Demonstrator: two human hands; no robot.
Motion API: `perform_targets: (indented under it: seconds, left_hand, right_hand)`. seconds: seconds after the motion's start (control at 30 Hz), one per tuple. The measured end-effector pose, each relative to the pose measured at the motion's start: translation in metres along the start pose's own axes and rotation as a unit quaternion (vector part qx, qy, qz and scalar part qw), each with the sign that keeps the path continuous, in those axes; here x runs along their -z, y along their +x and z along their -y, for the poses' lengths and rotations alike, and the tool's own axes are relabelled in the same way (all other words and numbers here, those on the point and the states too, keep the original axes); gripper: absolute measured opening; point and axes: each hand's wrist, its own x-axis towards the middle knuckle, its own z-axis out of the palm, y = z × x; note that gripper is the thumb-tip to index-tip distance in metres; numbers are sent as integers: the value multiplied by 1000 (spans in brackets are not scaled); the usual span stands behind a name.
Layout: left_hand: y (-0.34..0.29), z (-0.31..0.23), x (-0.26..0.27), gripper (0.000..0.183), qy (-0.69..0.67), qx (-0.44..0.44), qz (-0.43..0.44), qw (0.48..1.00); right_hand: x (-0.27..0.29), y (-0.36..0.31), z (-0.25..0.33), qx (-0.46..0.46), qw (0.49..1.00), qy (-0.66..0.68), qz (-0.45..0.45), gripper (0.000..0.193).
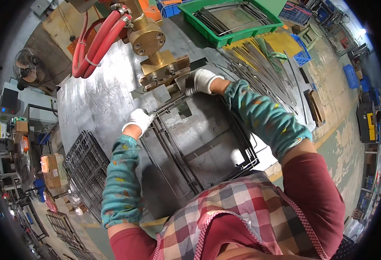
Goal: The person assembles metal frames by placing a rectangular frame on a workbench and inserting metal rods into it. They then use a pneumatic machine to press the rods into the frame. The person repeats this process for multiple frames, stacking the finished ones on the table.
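My left hand (138, 121), in a white glove, is closed on the corner of a dark metal wire frame (169, 145) lying on the metal worktable. My right hand (205, 81), also gloved, curls beside a grey metal block at the foot of a brass-coloured machine head (149, 41). What its fingers hold is hidden. The head looks like that of a spot welder and stands over the frame's far side, with thick red hoses (106, 41) joined to it. Around the frame, dark metal bars (242, 130) edge the work area nearest me.
Stacked wire grids (86, 156) lie at the table's left. A green tray (225, 39) with wire frames stands at the far right, and loose metal rods (259, 73) are spread before it. A fan (27, 65) stands beyond the table at far left.
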Motion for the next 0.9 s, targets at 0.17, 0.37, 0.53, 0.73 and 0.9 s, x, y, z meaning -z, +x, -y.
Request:
perform_targets:
  seconds: [0.17, 0.37, 0.53, 0.73, 0.9]
  left_hand:
    - [-32, -56, 23, 33, -70, -131, -218, 965]
    - [5, -138, 2, 45, -69, -126, -107, 984]
    - [2, -168, 34, 55, 8, -101, -27, 994]
    - [5, -177, 36, 54, 31, -64, 11, 997]
    - [6, -179, 32, 45, 43, -55, -3, 998]
  right_hand:
    - [21, -42, -39, -208, 961, -12, -184, 36]
    - [17, -55, -47, -208, 976, -48, 50, 51]
    - [5, -55, -43, -252, 967, -32, 33, 37]
    - [4, -62, -32, -281, 959, -22, 38, 34]
    - [9, -65, -14, -295, 954, -37, 18, 33]
